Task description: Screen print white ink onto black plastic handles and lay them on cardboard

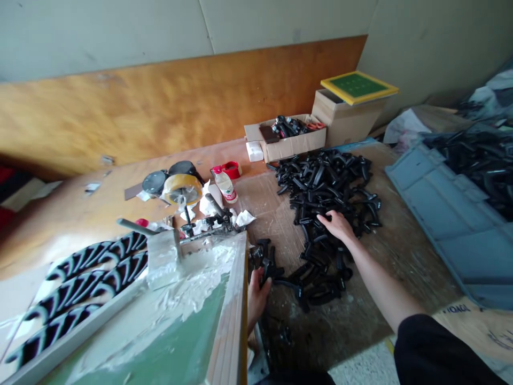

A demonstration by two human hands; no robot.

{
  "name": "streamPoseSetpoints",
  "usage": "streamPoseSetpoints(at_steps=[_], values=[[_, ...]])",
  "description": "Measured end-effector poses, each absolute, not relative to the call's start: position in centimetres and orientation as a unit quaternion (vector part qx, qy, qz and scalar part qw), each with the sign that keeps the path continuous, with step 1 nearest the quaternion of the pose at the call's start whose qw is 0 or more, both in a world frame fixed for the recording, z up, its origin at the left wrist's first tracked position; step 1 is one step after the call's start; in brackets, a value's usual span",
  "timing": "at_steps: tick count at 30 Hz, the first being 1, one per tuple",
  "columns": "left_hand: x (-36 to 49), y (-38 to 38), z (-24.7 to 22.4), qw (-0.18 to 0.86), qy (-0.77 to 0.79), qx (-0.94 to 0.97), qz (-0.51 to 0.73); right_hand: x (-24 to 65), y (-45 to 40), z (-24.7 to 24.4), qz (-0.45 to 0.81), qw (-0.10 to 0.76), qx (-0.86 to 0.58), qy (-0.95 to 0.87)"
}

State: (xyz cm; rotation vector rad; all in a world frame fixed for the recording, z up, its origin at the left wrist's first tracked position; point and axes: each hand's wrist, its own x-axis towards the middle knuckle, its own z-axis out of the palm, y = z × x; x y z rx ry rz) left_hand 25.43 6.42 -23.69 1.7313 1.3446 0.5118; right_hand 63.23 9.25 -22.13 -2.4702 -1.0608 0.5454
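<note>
A heap of black curved plastic parts (320, 182), which look like small handles, lies on the worktable. My right hand (337, 224) reaches into the near side of this heap, its visible fingers apart and touching the parts; the other fingers are hidden. Low beside the wooden edge of a screen-printing frame (226, 321), my left hand (257, 297) has thumb and finger closed around a black curved part (262, 271). The frame partly hides that hand. White paste is smeared over the green mesh (180, 342), and a paste-covered squeegee (163, 256) rests at its far end.
Rows of black curved parts (84, 283) lie left of the frame. Behind it are tape rolls (182, 188), a bottle (225, 184) and a metal clamp (212, 227). An open carton (296, 144) stands at the back. A grey crate (449, 214) of black parts is at right.
</note>
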Motion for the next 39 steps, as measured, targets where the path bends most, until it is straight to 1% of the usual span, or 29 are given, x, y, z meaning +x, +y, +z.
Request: streamPoseSetpoints(at_steps=[2, 6, 9, 12, 14, 16, 17, 21, 23, 25, 29, 32, 35, 39], values=[[28.0, 8.3, -24.3, 0.402, 0.554, 0.708, 0.172, 62.7, 9.9, -22.5, 0.232, 0.150, -0.882, -0.381], [31.2, 10.9, -25.5, 0.349, 0.572, 0.729, 0.137, 60.9, 10.3, -22.4, 0.261, 0.117, -0.878, -0.385], [32.5, 11.0, -26.2, 0.357, 0.549, 0.745, 0.128, 59.6, 9.0, -22.2, 0.257, 0.099, -0.861, -0.429], [33.8, 9.8, -26.5, 0.386, 0.500, 0.767, 0.113, 57.9, 6.9, -22.4, 0.235, 0.088, -0.838, -0.484], [34.3, 8.9, -26.5, 0.398, 0.471, 0.779, 0.111, 57.0, 5.4, -22.8, 0.246, 0.090, -0.822, -0.506], [34.2, 8.1, -26.1, 0.396, 0.464, 0.784, 0.117, 56.4, 4.0, -23.2, 0.245, 0.116, -0.809, -0.522], [33.8, 7.8, -25.7, 0.391, 0.465, 0.785, 0.125, 56.2, 3.4, -23.3, 0.223, 0.141, -0.805, -0.532], [30.4, 6.5, -22.6, 0.375, 0.464, 0.785, 0.168, 55.1, 1.8, -22.7, 0.077, 0.296, -0.782, -0.543], [27.9, 5.4, -20.3, 0.393, 0.459, 0.778, 0.172, 53.5, 1.2, -21.9, 0.074, 0.354, -0.751, -0.553], [25.1, 4.1, -18.1, 0.411, 0.461, 0.766, 0.175, 50.7, 0.6, -21.1, 0.105, 0.369, -0.714, -0.586], [18.4, 1.4, -15.3, 0.449, 0.493, 0.708, 0.231, 42.8, -1.3, -20.5, 0.155, 0.330, -0.633, -0.683], [12.8, 0.1, -14.5, 0.452, 0.545, 0.642, 0.293, 36.4, -2.4, -20.3, 0.166, 0.258, -0.563, -0.768], [7.6, -0.1, -14.0, 0.411, 0.600, 0.581, 0.364, 31.1, -1.9, -19.7, 0.134, 0.188, -0.509, -0.829], [3.2, 1.0, -11.9, 0.371, 0.609, 0.537, 0.450, 27.1, 0.4, -18.9, 0.063, 0.135, -0.473, -0.868]])
